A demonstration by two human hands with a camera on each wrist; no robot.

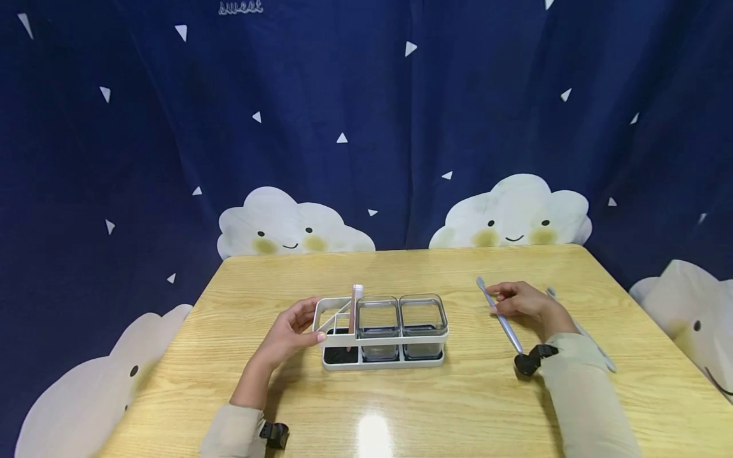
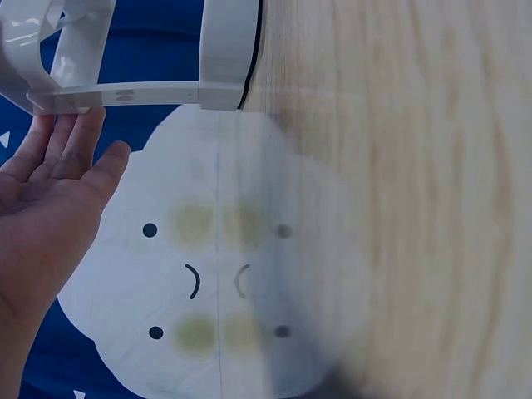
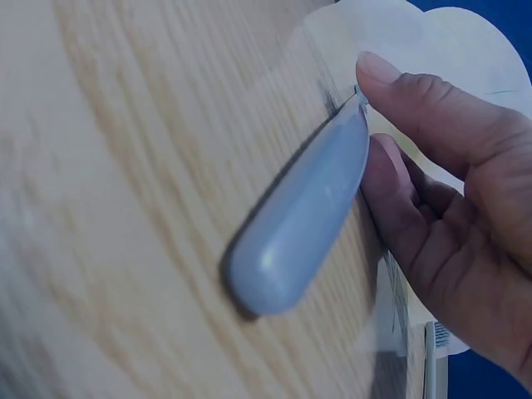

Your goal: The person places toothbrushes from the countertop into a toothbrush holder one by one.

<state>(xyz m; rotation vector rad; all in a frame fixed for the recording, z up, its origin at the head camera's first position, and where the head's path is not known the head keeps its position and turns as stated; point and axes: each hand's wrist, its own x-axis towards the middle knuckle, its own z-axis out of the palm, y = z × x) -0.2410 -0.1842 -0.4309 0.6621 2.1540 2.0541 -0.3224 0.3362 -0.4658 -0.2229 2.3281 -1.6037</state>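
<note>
A white toothbrush holder (image 1: 373, 341) with a dark base pad stands at the table's middle. My left hand (image 1: 293, 331) holds its left end, thumb on the front rail and fingers toward the back corner; in the left wrist view, fingertips (image 2: 83, 137) meet the end rail. A pink-handled toothbrush (image 1: 352, 312) stands upright in the left section, its white head at the top. To the right, my right hand (image 1: 520, 300) pinches a blue-grey toothbrush (image 1: 506, 331) between thumb and finger. Its rounded handle end (image 3: 274, 274) points toward the right wrist camera, low over the wood.
Two clear square cups (image 1: 378, 315) sit side by side in the holder. A second light-coloured toothbrush (image 1: 601, 353) lies beyond my right forearm, partly hidden by it. The wooden table (image 1: 435, 407) meets a dark blue curtain (image 1: 366, 76) with clouds at its back edge.
</note>
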